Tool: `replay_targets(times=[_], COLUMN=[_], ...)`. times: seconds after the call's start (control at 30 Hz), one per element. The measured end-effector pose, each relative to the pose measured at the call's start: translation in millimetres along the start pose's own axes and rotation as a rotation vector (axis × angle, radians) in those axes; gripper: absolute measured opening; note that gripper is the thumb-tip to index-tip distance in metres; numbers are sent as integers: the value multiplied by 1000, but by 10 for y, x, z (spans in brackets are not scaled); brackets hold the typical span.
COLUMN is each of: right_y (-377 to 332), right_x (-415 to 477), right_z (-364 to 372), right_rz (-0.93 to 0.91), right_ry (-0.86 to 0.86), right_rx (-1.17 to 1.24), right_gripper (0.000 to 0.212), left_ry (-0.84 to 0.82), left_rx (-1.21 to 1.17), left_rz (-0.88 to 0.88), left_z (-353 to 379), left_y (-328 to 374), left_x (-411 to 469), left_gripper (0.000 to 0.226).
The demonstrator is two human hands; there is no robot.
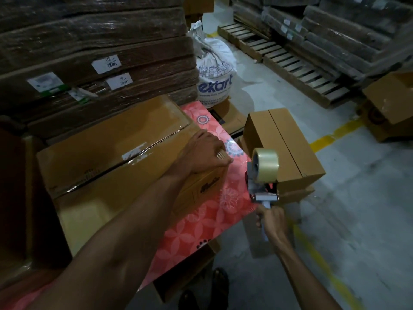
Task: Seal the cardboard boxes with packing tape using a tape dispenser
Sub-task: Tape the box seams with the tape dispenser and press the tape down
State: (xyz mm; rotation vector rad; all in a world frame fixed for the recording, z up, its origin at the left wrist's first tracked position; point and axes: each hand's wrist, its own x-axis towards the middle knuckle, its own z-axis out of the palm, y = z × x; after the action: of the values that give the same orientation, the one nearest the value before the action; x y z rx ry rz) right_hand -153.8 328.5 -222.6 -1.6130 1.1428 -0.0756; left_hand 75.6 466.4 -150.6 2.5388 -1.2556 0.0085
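Observation:
A large cardboard box (107,153) lies on a red flowered table cover (207,224), with clear tape along its top seam. My left hand (204,153) rests palm down over the box's right top edge, fingers curled over the corner. My right hand (271,220) grips the handle of a tape dispenser (263,175) that carries a roll of clear tape. The dispenser is held upright to the right of the table, in front of a smaller closed cardboard box (288,142) whose top seam shows no tape.
Wrapped stacks of flat cardboard (89,52) stand behind the table. A white printed sack (214,70) sits on the floor beyond. Wooden pallets (290,63) and more boxes (388,104) lie at the right, with yellow floor lines (335,133). My shoes (207,291) show below.

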Motion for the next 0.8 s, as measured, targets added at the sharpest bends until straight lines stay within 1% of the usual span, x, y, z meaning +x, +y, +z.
replay_targets(times=[0.07, 0.13, 0.2, 0.23, 0.3, 0.33, 0.43, 0.5, 0.53, 0.6, 0.67, 0.73, 0.77, 0.8], right_y=[-69, -129, -143, -101, 89, 187, 223, 376, 552, 588, 339, -82, -298, -542], right_x=[154, 311, 496, 609, 907, 1040, 1109, 1286, 1484, 1535, 1303, 957, 833, 698], right_z=[46, 109, 202, 259, 362, 416, 535, 597, 626, 604, 525, 427, 381, 350], right_rz=[-64, -105, -175, -222, -277, -276, -297, -264, -244, -212, -228, -279, -320, -383], right_ry=[32, 53, -12, -42, -63, -66, -73, -95, -112, -142, -148, -100, -44, 27], right_rx=[-119, -220, -299, -330, -433, -464, -590, -646, -653, -668, -731, -885, -918, -914], right_gripper=[39, 33, 24, 30, 53, 58, 56, 56, 57, 66, 74, 75, 72, 62], left_ry=[-17, -29, -25, -18, -1, 5, 21, 34, 36, 39, 35, 13, -5, -19], left_rx=[-4, -16, -26, -30, -43, -47, -24, -10, -11, -5, 19, -4, -55, -132], left_rz=[5, 19, 35, 42, 43, 38, 20, 8, 0, -4, 3, 5, -2, -21], left_z=[11, 44, 65, 67, 65, 62, 98, 124, 132, 155, 164, 130, 102, 48], left_y=[44, 76, 93, 106, 138, 155, 167, 154, 154, 179, 200, 192, 175, 159], left_x=[-58, -161, -273, -312, -359, -368, -360, -351, -351, -364, -375, -375, -373, -369], left_gripper=[62, 59, 62, 65, 65, 63, 60, 58, 59, 61, 62, 61, 61, 63])
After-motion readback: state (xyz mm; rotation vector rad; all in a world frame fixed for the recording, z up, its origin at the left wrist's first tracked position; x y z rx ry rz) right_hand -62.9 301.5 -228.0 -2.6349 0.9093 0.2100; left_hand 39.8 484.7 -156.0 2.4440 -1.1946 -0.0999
